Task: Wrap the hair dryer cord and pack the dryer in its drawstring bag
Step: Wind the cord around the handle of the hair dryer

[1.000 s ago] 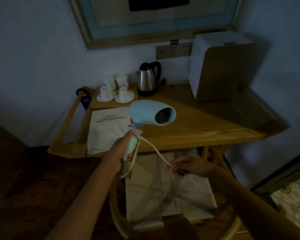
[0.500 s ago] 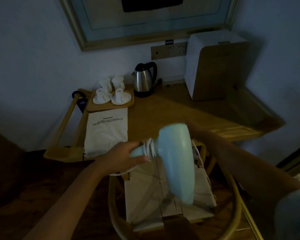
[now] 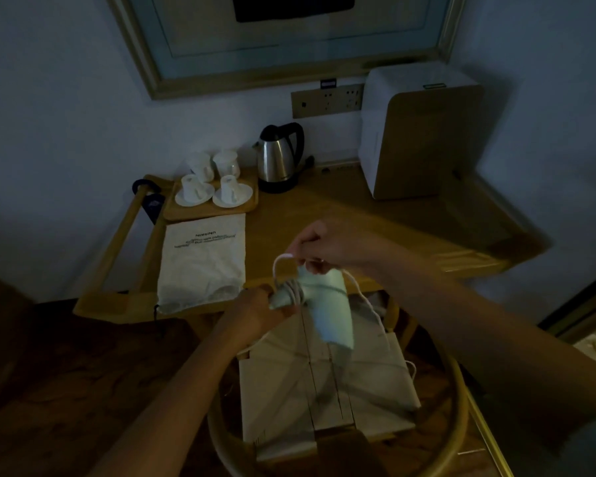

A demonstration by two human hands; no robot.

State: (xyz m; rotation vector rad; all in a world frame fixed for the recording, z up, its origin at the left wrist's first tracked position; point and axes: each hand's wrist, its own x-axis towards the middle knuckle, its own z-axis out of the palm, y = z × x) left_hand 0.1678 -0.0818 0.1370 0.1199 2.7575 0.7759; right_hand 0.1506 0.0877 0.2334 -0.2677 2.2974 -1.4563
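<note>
A pale blue hair dryer (image 3: 329,306) hangs nozzle-down over the chair seat. My left hand (image 3: 255,306) grips the end of its handle, where several turns of white cord (image 3: 291,290) are wound. My right hand (image 3: 320,247) is above the dryer, pinching a loop of the cord; the loose rest of the cord trails down the right side toward the seat. The white drawstring bag (image 3: 203,261) with printed text lies flat on the left part of the wooden desk (image 3: 341,228).
A wooden tray (image 3: 250,206) with white cups and saucers, a steel kettle (image 3: 279,158) and a white-and-wood box (image 3: 424,132) stand at the back of the desk. A round-backed chair (image 3: 461,390) with a pale seat sits below my hands.
The dryer has swung from pointing right to hanging nozzle-down. My right hand has gone from below the desk edge, behind the dryer, to above the handle, carrying the cord around it.
</note>
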